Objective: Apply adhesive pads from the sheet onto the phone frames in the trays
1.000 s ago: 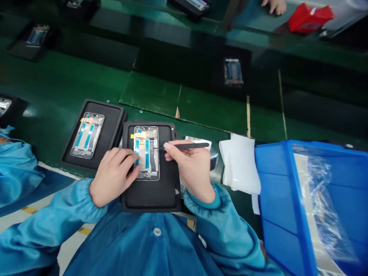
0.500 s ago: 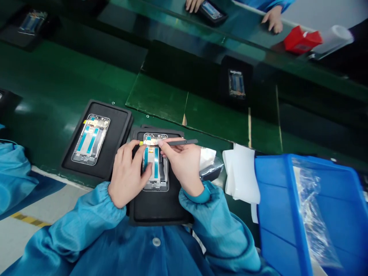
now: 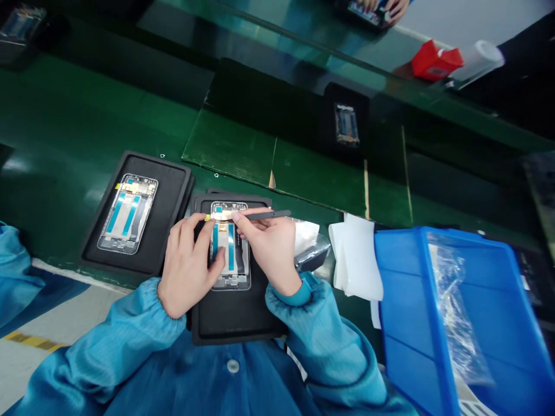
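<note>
An opened phone [image 3: 230, 277], its circuit board and two blue strips exposed, lies in a black tray [image 3: 238, 323] in front of me. My left hand [image 3: 188, 260] rests over its left side with fingers spread. One fingertip is by a yellow tab [image 3: 207, 217] at the upper left edge, and the thumb lies over the strips. Dark tweezers [image 3: 271, 214] are pinched in my right hand [image 3: 273, 245] at the upper part of the phone; their tips are hidden by the fingers. Another opened phone [image 3: 125, 216] sits in a second black tray [image 3: 167, 173] to the left.
White sheets [image 3: 356, 257] and a shiny clear wrapper [image 3: 314, 249] lie right of my hand. Beyond them stands a blue bin [image 3: 410, 312] with plastic film [image 3: 459, 318]. Another tray with a phone [image 3: 347, 126] lies farther back. Across the bench are a co-worker's hands [image 3: 392, 8] and a red box [image 3: 436, 60].
The view has shifted slightly, so most things appear farther left. My hands keep nearly the same pose on the phone. The co-worker's hands have come together over a phone across the bench.
</note>
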Demonstrator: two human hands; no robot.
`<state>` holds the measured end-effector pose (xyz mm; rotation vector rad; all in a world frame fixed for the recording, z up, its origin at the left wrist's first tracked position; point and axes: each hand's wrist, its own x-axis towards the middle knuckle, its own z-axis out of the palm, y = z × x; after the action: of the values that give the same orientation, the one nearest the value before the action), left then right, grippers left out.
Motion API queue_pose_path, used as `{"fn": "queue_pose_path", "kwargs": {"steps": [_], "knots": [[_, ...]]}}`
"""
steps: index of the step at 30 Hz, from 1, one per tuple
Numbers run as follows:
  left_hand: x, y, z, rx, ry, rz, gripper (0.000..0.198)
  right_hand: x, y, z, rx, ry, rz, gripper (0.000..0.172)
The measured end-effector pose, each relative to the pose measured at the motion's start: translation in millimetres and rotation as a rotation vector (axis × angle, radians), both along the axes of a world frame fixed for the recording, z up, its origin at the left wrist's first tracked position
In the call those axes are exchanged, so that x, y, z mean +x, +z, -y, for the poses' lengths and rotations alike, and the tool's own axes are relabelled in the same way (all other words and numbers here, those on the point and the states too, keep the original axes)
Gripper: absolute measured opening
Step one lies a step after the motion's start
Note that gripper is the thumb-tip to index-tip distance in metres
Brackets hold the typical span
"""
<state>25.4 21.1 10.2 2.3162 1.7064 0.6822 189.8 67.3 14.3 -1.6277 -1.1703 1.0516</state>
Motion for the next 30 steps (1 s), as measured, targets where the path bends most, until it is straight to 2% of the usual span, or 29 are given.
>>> {"fn": "queue_pose_path", "kwargs": {"steps": [10, 17, 19, 21, 23, 26, 28, 30], "knots": [[2, 6.8, 2, -0.019, 0.03, -0.088, 0.046, 0, -1.0, 0, 0.015, 0.01, 0.043, 0.024], [3, 15.7, -2, -0.06, -0.048, -0.246, 0.048, -1, -3.8, -2, 0.045, 0.051, 0.033, 0.021], [4, 18.4, -3, -0.067, -0.065, -0.301, 0.048, -2, -1.1, -2, 0.07, 0.053, 0.002, 0.02], [4, 20.7, -3, -0.059, -0.079, -0.353, 0.047, 1, 7.4, 2, 0.122, -0.01, -0.045, 0.017], [4, 23.0, -3, -0.042, -0.092, -0.402, 0.047, 11, 20.5, 9, 0.197, -0.106, -0.068, 0.015], [1, 27.8, -3, -0.015, -0.12, -0.485, 0.049, 48, 38.9, 33, 0.302, -0.205, -0.007, 0.014], [-1, 32.9, -5, -0.001, -0.153, -0.535, 0.049, 81, 42.1, 59, 0.345, -0.245, 0.064, 0.013], [0, 40.0, -7, 0.008, -0.183, -0.572, 0.049, 113, 34.2, 89, 0.334, -0.29, 0.072, 0.012]]}}
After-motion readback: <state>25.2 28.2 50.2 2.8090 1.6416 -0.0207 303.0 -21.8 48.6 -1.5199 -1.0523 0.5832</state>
